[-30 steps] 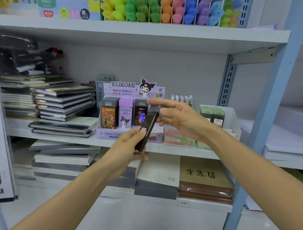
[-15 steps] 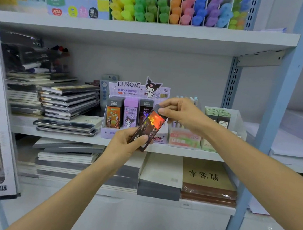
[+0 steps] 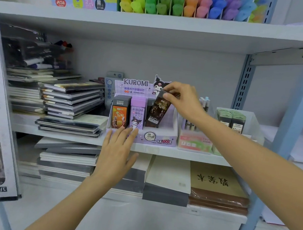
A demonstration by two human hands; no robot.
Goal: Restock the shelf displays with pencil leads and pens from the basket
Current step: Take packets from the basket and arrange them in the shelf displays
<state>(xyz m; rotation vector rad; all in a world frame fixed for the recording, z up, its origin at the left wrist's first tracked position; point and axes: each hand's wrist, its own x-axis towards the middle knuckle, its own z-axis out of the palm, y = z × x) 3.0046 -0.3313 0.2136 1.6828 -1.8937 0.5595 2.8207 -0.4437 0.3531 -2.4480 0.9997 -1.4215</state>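
Observation:
A purple Kuromi display box (image 3: pixel 162 141) stands on the middle shelf, holding an orange lead case (image 3: pixel 119 115) and a purple lead case (image 3: pixel 136 115). My right hand (image 3: pixel 183 100) pinches the top of a dark pencil lead case (image 3: pixel 158 111), which tilts over the box's third slot. My left hand (image 3: pixel 118 149) is flat with straight fingers, its fingertips touching the box's front edge below the orange and purple cases. The basket is out of view.
Stacked notebooks (image 3: pixel 69 101) fill the shelf left of the box. A pink tray (image 3: pixel 195 141) and a clear bin of green lead cases (image 3: pixel 235 120) stand to its right. Highlighters (image 3: pixel 178 2) line the upper shelf; a blue upright (image 3: pixel 282 148) is at right.
My left hand let go of the dark case and dropped flat to the box's front. My right hand carried the case up and back into the display box.

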